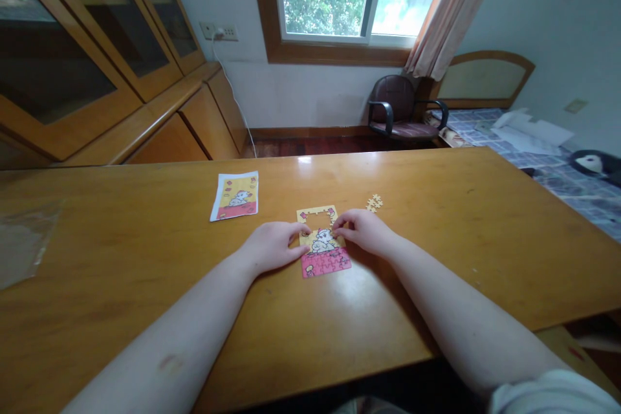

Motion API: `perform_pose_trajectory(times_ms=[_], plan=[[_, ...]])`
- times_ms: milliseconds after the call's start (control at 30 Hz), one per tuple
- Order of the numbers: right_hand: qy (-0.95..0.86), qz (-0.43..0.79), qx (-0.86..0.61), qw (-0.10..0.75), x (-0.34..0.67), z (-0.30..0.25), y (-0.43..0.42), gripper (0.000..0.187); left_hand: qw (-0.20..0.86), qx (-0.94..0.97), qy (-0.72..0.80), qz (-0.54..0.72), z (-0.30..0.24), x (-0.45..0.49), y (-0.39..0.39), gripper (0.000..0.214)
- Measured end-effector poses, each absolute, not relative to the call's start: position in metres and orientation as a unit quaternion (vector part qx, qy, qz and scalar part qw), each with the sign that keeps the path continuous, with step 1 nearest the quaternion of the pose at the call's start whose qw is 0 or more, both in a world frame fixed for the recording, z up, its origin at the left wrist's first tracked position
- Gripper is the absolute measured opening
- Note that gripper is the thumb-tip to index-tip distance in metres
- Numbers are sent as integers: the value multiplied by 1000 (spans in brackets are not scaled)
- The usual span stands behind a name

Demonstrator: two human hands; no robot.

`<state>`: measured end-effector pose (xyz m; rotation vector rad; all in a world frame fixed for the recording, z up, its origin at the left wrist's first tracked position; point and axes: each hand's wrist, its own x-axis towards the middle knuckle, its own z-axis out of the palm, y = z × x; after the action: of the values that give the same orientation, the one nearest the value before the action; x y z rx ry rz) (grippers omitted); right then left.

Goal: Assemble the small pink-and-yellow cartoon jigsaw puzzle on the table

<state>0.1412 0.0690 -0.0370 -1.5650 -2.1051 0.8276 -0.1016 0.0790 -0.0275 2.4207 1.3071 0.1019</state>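
Observation:
A partly assembled jigsaw puzzle (326, 262) lies on the table, with a white cartoon animal on yellow above a pink band. Its upper middle has a gap where the wooden tabletop shows through. My left hand (274, 246) rests at the puzzle's left edge, thumb and forefinger apart, their tips touching it. At the right edge, my right hand (363, 231) pinches what looks like a small puzzle piece, mostly hidden by the fingertips. Several loose puzzle pieces (374, 202) lie face down just beyond my right hand.
A printed picture card (236, 196) with the same design lies to the left on the wooden table (145, 226). A clear plastic bag (24, 239) is at the far left. Behind the table are a cabinet (160, 123), an armchair (398, 110) and a bed (548, 168).

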Motion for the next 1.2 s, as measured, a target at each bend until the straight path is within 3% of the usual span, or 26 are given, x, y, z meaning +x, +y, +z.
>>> perform_pose_trajectory(times_ms=[333,633,1200], plan=[[-782,207,-555,193,146,-37,73,10,191,865,464,35,-29,-102,80,38],[-852,206,-468,111,158,-20,67,21,192,863,467,31,-28,-101,80,39],[-852,188,-481,92,152,-26,66,28,192,863,467,29,-30,-101,80,37]])
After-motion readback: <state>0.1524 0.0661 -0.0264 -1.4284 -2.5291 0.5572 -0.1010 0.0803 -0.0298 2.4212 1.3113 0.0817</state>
